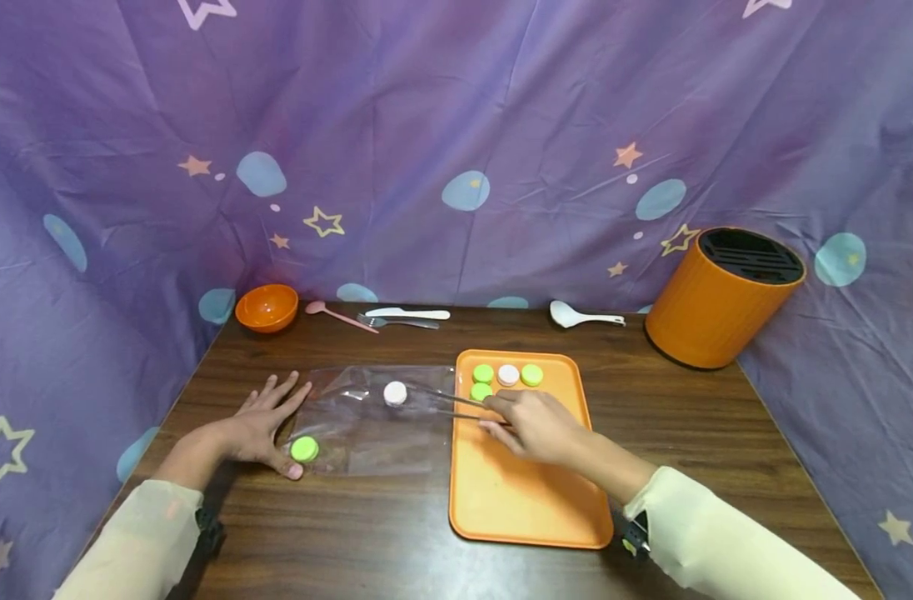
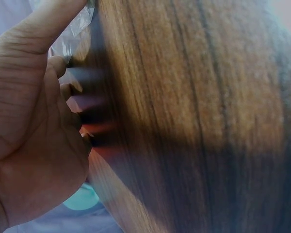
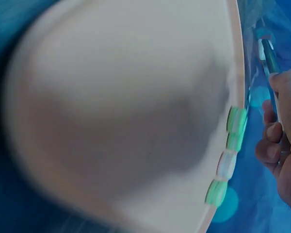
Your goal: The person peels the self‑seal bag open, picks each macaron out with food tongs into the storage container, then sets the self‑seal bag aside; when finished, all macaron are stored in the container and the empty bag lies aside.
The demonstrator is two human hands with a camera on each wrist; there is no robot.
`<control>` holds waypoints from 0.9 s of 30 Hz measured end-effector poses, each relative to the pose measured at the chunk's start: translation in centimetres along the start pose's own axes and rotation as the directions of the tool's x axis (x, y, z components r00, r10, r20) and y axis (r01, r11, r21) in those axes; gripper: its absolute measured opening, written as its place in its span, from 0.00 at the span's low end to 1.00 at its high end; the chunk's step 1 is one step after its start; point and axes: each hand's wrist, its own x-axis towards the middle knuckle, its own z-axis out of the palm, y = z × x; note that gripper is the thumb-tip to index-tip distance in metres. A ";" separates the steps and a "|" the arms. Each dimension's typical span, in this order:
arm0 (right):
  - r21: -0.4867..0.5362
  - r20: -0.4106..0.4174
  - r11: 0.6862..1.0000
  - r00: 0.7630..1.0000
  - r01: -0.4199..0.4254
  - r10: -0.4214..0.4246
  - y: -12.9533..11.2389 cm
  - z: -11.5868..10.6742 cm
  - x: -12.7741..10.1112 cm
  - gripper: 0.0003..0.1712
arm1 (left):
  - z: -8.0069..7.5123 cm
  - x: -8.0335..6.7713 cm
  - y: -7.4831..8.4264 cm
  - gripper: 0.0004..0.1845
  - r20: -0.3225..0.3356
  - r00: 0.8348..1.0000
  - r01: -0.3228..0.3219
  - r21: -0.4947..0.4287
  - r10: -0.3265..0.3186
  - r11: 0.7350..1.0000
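Observation:
A clear plastic bag [image 1: 396, 446] lies flat on the table. At its left end, the spread left hand [image 1: 257, 425] rests with fingertips on the bag's edge and thumb beside a green macaron [image 1: 304, 449]. The right hand [image 1: 535, 427] grips metal tongs [image 1: 456, 400] over the orange tray [image 1: 527, 508]. The tong arms reach left over the tray's rim into the bag's area, one tip right at a white macaron [image 1: 395, 393]. In the right wrist view, curled fingers wrap the tongs [image 3: 270, 60]. Several green macarons [image 1: 532, 375] and one white macaron [image 1: 508, 375] sit at the tray's far end.
Along the back lie an orange bowl [image 1: 267, 308], pink spoon [image 1: 340, 316], white knife [image 1: 407, 313], fork [image 1: 400, 322] and white ladle [image 1: 586, 316]. An orange knife block [image 1: 715, 308] stands back right. A patterned purple cloth [image 1: 396, 167] surrounds the wooden table [image 1: 336, 533].

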 end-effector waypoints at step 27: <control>-0.026 -0.065 0.988 0.986 -0.154 0.152 3.9 -3.5 -8.4 0.14 | 0.5 0.4 -0.7 0.82 -0.009 0.999 0.032 0.040 -0.032 0.999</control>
